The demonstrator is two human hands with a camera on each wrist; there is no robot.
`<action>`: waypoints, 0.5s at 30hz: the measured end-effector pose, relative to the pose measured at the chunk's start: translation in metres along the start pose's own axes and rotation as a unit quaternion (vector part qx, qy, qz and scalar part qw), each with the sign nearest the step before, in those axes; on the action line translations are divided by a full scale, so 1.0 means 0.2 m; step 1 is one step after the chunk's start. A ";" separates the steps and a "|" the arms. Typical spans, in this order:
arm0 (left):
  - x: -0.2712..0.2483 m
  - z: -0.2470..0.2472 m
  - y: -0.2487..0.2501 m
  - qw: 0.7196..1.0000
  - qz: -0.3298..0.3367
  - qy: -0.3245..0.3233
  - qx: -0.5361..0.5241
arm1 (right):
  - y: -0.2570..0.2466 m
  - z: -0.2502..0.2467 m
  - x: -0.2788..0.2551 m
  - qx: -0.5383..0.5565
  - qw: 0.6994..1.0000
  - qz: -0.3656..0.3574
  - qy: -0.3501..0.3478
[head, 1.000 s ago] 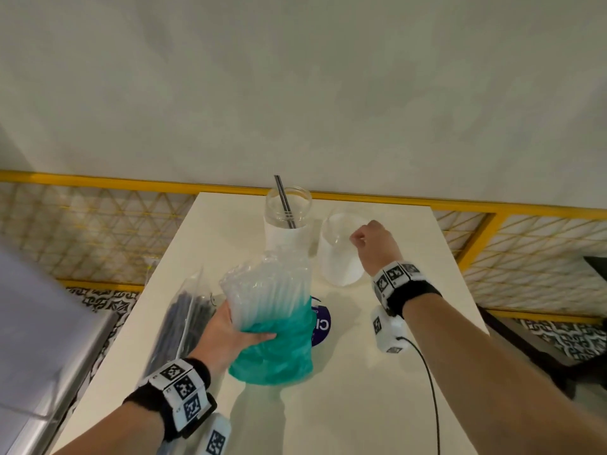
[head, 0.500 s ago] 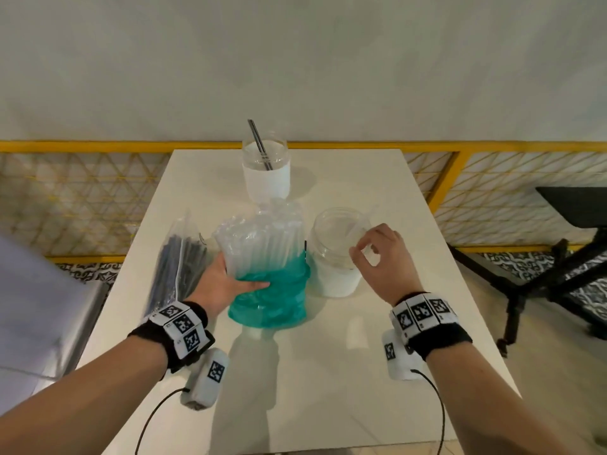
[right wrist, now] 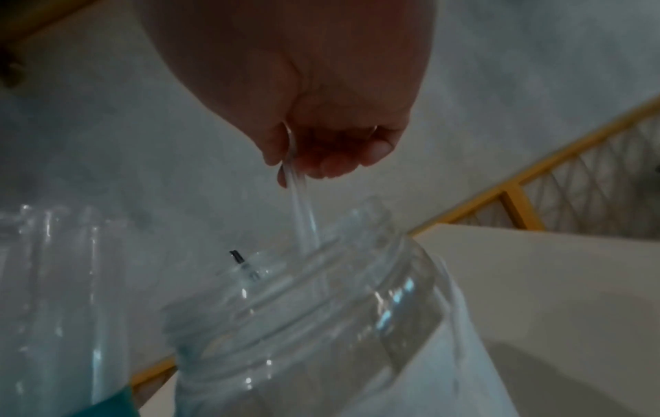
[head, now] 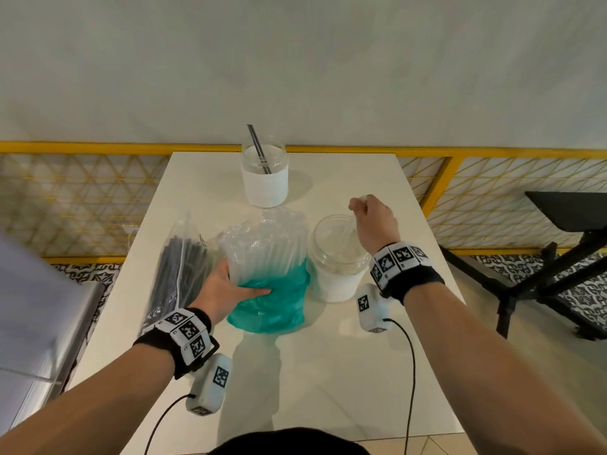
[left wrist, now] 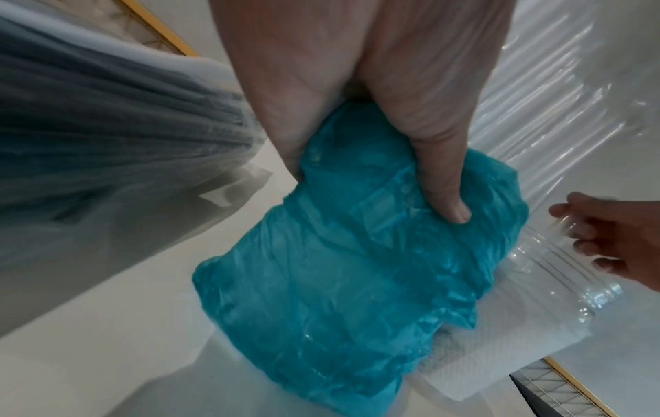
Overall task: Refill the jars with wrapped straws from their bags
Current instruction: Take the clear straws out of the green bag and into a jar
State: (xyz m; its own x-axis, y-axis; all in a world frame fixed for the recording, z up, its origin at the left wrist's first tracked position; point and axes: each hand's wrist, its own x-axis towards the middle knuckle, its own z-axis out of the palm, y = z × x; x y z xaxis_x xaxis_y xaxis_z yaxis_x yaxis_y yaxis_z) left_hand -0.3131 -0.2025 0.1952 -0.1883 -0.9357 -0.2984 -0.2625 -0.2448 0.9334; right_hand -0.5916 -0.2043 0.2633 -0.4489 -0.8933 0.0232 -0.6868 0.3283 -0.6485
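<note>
A bag of clear wrapped straws (head: 266,254) with a teal lower half (left wrist: 343,270) stands upright on the white table (head: 328,372). My left hand (head: 226,287) grips its left side, thumb (left wrist: 443,180) pressed into the teal plastic. Right of the bag stands a clear jar (head: 338,257) with a white band. My right hand (head: 371,221) hovers over its mouth and pinches a clear wrapped straw (right wrist: 303,223) whose lower end dips inside the jar (right wrist: 321,324). A second jar (head: 264,174) at the far edge holds a dark straw (head: 259,149).
A clear bag of black straws (head: 177,270) lies left of the teal bag. A yellow lattice railing (head: 82,198) runs behind and beside the table. A black bench frame (head: 558,257) stands to the right, a grey surface (head: 33,323) to the left.
The near jar came toward me and now stands beside the straw bag. My right hand rose above its mouth, pinching a clear straw. My left hand kept its grip on the bag.
</note>
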 end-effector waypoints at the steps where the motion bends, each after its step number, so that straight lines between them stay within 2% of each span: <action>1: -0.01 0.00 0.00 1.000 -0.002 0.000 -0.005 | -0.02 0.00 0.00 -0.031 0.999 -0.010 -0.006; 4: -0.03 -0.02 0.00 1.000 -0.001 -0.004 -0.001 | -0.05 0.01 -0.02 -0.136 0.989 -0.029 -0.039; 6: -0.04 -0.04 0.01 1.000 0.000 -0.004 0.011 | -0.03 0.03 -0.02 -0.150 0.987 -0.027 -0.046; 10: -0.06 -0.07 0.01 1.000 0.000 -0.006 0.004 | -0.05 0.04 -0.06 -0.084 0.996 -0.011 -0.006; 12: -0.07 -0.08 0.01 1.000 0.003 -0.007 -0.002 | -0.10 0.04 -0.11 -0.029 0.998 -0.050 0.036; 14: -0.07 -0.09 0.01 1.000 0.008 -0.011 -0.004 | -0.17 0.05 -0.17 0.038 0.994 -0.101 0.012; 15: -0.07 -0.09 0.01 1.000 0.009 -0.015 -0.006 | -0.20 0.07 -0.20 0.068 0.990 -0.116 -0.035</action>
State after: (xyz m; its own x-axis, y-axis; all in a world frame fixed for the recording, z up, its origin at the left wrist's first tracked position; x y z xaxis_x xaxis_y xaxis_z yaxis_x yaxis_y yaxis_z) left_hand -0.2932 -0.1942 0.2051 -0.2206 -0.9324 -0.2864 -0.2464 -0.2308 0.9413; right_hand -0.5382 -0.1866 0.2786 -0.2436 -0.9606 0.1338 -0.6807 0.0711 -0.7291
